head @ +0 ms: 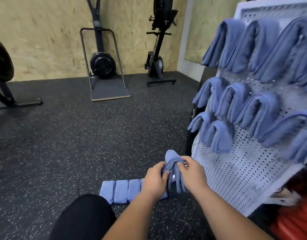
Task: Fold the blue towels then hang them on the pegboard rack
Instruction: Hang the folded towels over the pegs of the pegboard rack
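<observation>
Both hands grip one folded blue towel (172, 168) just left of the white pegboard rack (236, 174): left hand (153, 180) curls its fingers round the towel's left side, right hand (192, 172) pinches the right side (thumb on top). Forearms reach forward side by side. Below the hands, folded towels (118, 191) lie in a row on the speckled floor (62, 144); hung towels (239, 104) drape the rack's pegs

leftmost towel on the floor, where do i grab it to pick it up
Probably the free left edge: the leftmost towel lies flat with its right side against the next towel, so come from the left, fingers under, thumb on top.
</observation>
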